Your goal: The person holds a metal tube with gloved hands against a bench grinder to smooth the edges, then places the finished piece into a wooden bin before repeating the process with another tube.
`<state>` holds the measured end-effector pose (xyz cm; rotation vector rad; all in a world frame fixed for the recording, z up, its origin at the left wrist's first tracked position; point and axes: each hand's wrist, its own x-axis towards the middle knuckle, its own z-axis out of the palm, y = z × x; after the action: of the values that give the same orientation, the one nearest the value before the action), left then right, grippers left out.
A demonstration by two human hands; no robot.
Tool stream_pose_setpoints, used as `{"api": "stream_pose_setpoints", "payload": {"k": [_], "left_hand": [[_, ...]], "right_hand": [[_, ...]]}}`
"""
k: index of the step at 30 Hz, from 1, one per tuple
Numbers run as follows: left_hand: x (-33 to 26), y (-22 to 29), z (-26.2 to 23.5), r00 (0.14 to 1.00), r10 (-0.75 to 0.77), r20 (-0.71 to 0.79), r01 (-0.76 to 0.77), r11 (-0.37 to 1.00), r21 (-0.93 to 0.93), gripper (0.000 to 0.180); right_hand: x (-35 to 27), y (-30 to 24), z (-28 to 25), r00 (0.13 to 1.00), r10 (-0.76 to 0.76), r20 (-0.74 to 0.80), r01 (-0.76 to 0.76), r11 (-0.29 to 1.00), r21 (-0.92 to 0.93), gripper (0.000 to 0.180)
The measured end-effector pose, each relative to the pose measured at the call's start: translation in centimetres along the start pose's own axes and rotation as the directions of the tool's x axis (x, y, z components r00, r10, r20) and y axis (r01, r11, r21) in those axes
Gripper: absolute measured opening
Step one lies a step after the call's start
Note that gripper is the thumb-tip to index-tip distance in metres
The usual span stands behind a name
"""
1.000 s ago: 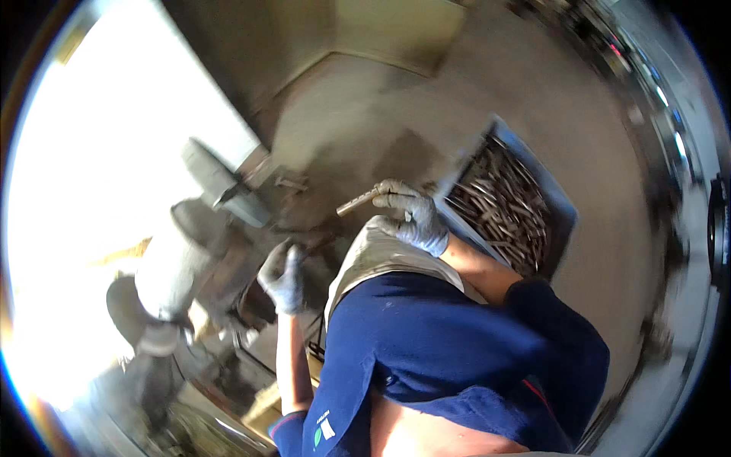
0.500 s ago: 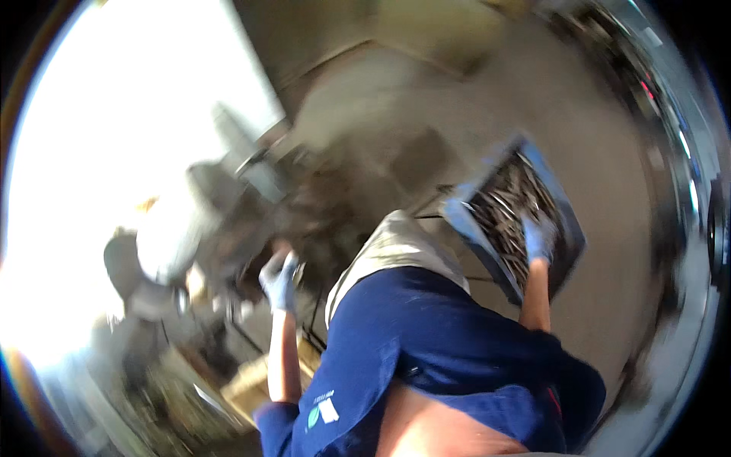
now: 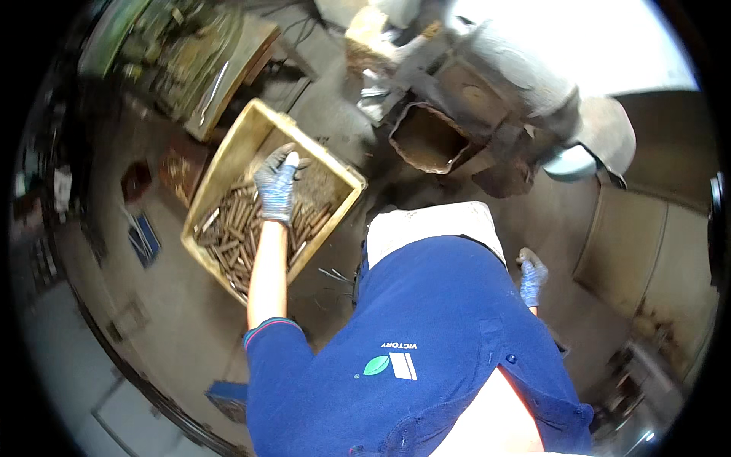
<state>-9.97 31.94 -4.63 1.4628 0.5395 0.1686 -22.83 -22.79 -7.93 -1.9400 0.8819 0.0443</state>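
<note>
Drab flr. (image 3: 175, 305) surrounds yellow bin (image 3: 320, 150) w/ short brown rods (image 3: 236, 236), poss. rusty.

Harsh white light (image 3: 640, 46) is flooding the upper right while a dull grey-brown floor (image 3: 171, 320) is stretching across the left side, worn and patchy.

Tan panels (image 3: 617, 244) are lining the right side, a dark seam dividing them. A cluttered worktop (image 3: 242, 53) with a pale, bare edge is occupying the upper left. At lower left, pale grey panels (image 3: 137, 411) are fading into shadow, with a blue box (image 3: 227, 391) sitting nearby. Dim, blurred clutter (image 3: 46, 198) is crowding the far left rim.
</note>
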Motion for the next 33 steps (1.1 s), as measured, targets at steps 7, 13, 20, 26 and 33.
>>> {"api": "stream_pose_setpoints", "payload": {"k": [7,13,20,26,33], "left_hand": [[-4.5,-12.0,-9.7,0.973,-0.179,0.145,-0.017,0.572,0.82,0.031],[-3.8,-13.5,-6.0,0.905,-0.341,0.252,-0.219,0.133,0.967,0.024],[-1.4,-11.7,-2.6,0.725,-0.566,0.392,-0.502,-0.044,0.864,0.019],[-1.7,-14.9,-3.7,0.782,-0.464,0.417,-0.512,-0.095,0.854,0.027],[-1.5,-14.4,-4.3,0.842,-0.352,0.408,-0.451,-0.045,0.891,0.037]], "right_hand": [[5.4,4.1,0.1,0.962,0.177,0.207,-0.201,0.974,0.104,0.023],[6.9,3.0,0.9,0.968,0.227,0.108,-0.229,0.973,0.003,0.02],[4.9,5.3,0.9,0.968,0.209,0.135,-0.22,0.973,0.068,0.02],[0.3,5.4,2.3,0.96,0.26,0.105,-0.267,0.962,0.057,0.02],[1.6,10.0,1.7,0.944,0.322,0.076,-0.328,0.941,0.082,0.02]]}}
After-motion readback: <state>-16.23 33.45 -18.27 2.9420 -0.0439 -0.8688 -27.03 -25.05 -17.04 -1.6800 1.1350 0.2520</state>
